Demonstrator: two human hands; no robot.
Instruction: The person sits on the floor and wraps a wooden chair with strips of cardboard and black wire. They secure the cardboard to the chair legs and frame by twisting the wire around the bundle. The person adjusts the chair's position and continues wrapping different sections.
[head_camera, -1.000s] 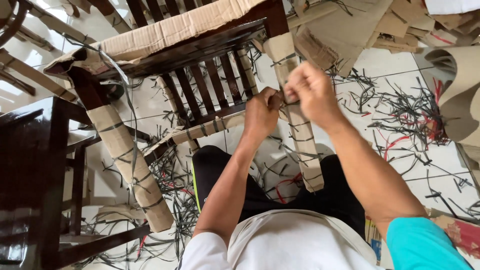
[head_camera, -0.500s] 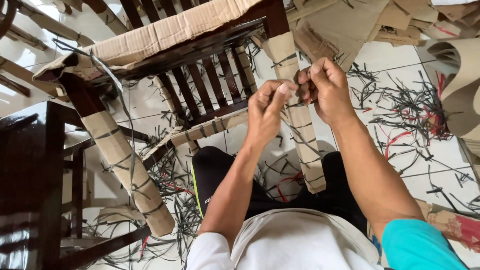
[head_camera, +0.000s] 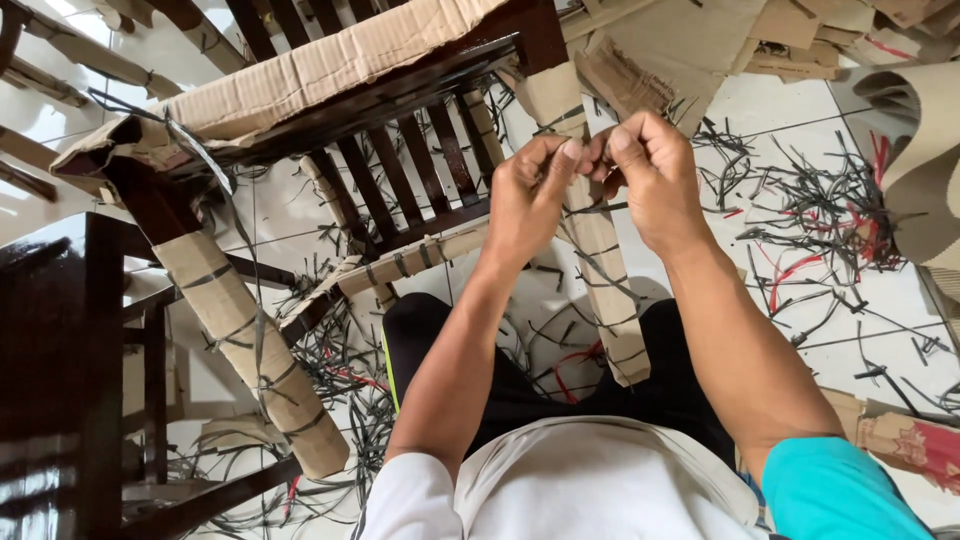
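2 dark-stained wooden chairs stand on the white tiled floor (head_camera: 880, 330), and the nearer dark wooden chair (head_camera: 400, 110) has tan corrugated cardboard strapped round its seat and legs. Against its cardboard-wrapped front leg (head_camera: 600, 270), the left hand (head_camera: 525, 205) and right hand (head_camera: 650, 175) are pressed close together, fingertips pinching a thin black plastic strap (head_camera: 600, 208). It seems the strap is being tied; the next move likely calls for a firm, even pull.

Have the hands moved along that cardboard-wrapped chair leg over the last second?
Yes. Both the left hand and the right hand have shifted up the cardboard-wrapped chair leg, toward the dark wooden seat frame, staying pinched together on a thin dark strap.
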